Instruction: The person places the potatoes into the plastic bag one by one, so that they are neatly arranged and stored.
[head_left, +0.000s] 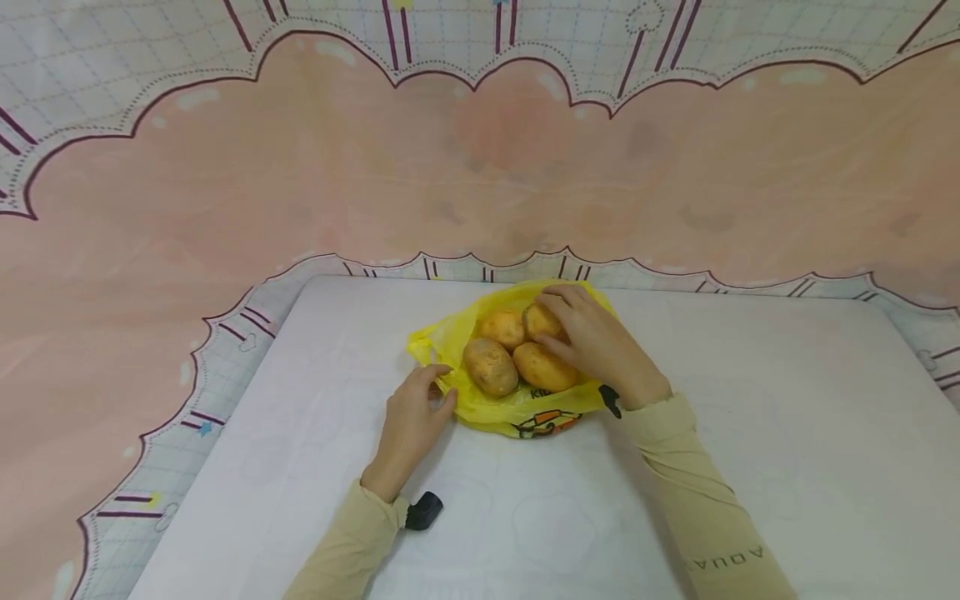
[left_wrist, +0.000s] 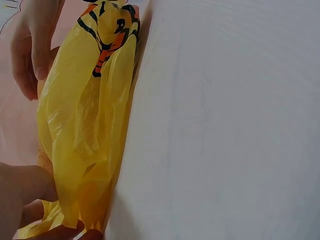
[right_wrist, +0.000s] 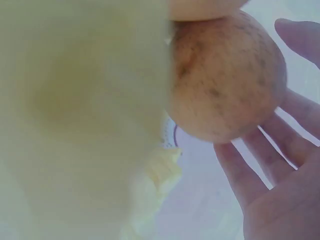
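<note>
A yellow plastic bag point(head_left: 480, 408) with a printed cartoon lies on the white table, its mouth spread open. Several potatoes point(head_left: 491, 367) sit together in it. At the bag's left edge my left hand point(head_left: 412, 425) pinches the plastic between thumb and fingers; in the left wrist view those fingers point(left_wrist: 30, 182) are at the lower left. My right hand point(head_left: 600, 346) reaches over the far-right potato point(head_left: 538, 321). From the right wrist, its spread fingers point(right_wrist: 285, 145) come up to a potato point(right_wrist: 230, 75), with the thumb apart from it.
The white table point(head_left: 300, 467) extends to both sides and in front of the bag. A patterned pink cloth point(head_left: 450, 183) rises behind the table. Black wrist devices point(head_left: 424, 511) show at both cuffs. Blurred yellow plastic point(right_wrist: 75, 120) covers the left half of the right wrist view.
</note>
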